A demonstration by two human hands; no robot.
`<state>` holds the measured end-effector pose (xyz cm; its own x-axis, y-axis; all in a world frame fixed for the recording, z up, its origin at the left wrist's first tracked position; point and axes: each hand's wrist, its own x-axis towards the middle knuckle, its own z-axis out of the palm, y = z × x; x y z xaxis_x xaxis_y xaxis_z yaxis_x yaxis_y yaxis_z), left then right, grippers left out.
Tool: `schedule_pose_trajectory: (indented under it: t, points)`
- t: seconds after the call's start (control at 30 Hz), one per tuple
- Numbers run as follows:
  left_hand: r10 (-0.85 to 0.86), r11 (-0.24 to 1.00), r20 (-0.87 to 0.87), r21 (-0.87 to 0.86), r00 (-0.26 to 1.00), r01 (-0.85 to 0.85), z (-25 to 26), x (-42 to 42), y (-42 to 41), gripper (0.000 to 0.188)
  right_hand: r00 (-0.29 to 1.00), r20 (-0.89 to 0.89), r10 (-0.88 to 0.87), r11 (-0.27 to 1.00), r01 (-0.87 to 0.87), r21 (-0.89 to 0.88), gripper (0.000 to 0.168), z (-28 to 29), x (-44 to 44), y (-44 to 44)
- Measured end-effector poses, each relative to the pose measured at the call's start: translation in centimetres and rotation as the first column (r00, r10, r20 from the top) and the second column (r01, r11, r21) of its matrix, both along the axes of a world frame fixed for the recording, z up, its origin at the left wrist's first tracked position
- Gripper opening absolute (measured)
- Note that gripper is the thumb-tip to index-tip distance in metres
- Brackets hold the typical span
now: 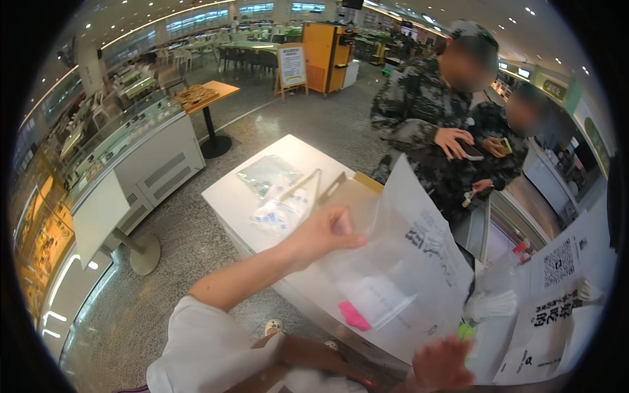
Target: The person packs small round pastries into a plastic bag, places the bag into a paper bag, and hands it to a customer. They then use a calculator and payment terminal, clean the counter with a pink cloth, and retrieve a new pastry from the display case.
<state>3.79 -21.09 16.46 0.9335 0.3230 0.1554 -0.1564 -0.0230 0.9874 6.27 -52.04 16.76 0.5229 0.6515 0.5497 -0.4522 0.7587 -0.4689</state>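
Observation:
My left hand (344,231) reaches across the white table (295,152), thumb and fingers pinched on the edge of a large translucent white plastic bag (393,255) with dark printing. The bag stands partly raised; a pink piece (354,316) and a smaller white printed packet (381,299) show at its lower part. My right hand (442,366), blurred by motion, is near the table's front edge, below the bag, with fingers apart and nothing visible in it. Beyond my left hand lie a crumpled white bag with blue marks (282,209), a clear greenish bag (269,173) and a cardboard tray (351,189).
Two people in camouflage clothing stand across the table at the right; one holds a phone (471,151). At the right are white printed paper bags (538,339), a sign with a printed code (560,263) and a bright green item (465,331). A refrigerated counter (162,172) stands left.

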Motion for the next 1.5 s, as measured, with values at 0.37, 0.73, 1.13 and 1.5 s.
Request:
schedule_pose_trajectory:
  t: [0.37, 0.73, 1.13, 1.5]
  points:
    - [0.142, 0.962, -0.205, -0.2, 0.968, -0.184, -3.8, -18.1, 7.2, 0.018, 0.993, 0.058, 0.099, 0.706, -0.029, -0.708, 0.022, -7.1, -6.3, 27.7]
    - [0.846, 0.533, 0.181, -0.338, 0.502, -0.776, -5.1, -25.3, 19.5, 0.036, 0.982, -0.161, 0.099, 0.62, -0.187, -0.762, 0.021, -15.4, -1.6, 29.8]
    - [0.201, 0.972, -0.059, 0.136, 0.978, -0.192, -0.2, -21.5, 15.8, 0.031, 0.494, 0.869, 0.035, 0.705, 0.603, -0.372, 0.036, -4.5, -12.8, 31.2]
    - [0.38, 0.92, -0.007, 0.108, 0.925, -0.377, 1.0, -23.2, 16.0, 0.03, 0.627, 0.527, 0.574, 0.488, 0.256, -0.835, 0.04, -14.3, -10.9, 37.9]
